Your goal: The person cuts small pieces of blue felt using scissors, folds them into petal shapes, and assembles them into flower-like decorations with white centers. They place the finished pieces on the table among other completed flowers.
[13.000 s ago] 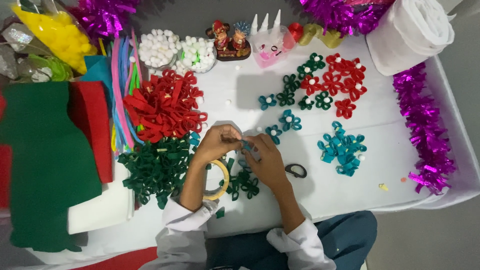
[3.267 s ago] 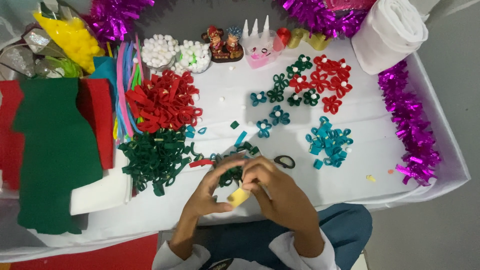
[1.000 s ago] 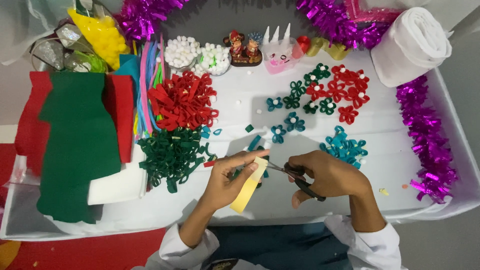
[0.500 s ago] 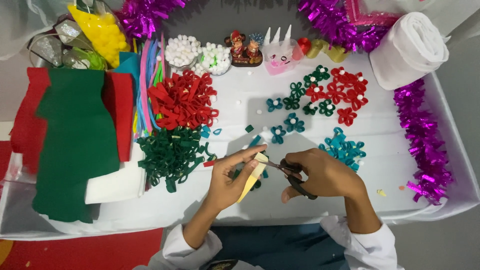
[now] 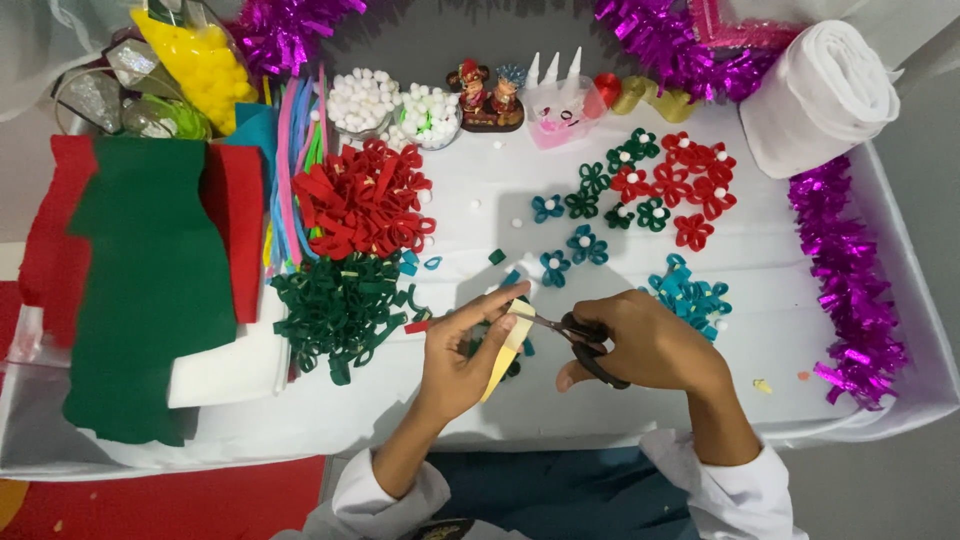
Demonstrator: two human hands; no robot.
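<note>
Head view: the left hand (image 5: 455, 355) pinches a pale yellow strip (image 5: 507, 345) between thumb and fingertips just above the white surface (image 5: 480, 215), while the right hand (image 5: 640, 340) grips black-handled scissors (image 5: 585, 345) whose blades meet the strip's upper end. The strip lies between the two hands, beside a heap of green loops (image 5: 345, 310) and below red loops (image 5: 365, 200); teal flowers (image 5: 690, 295) sit just beyond the right hand. The blade tips and small pieces under the left hand's fingers are hard to make out, and both sleeves (image 5: 720, 490) are cut off at the lower edge.
</note>
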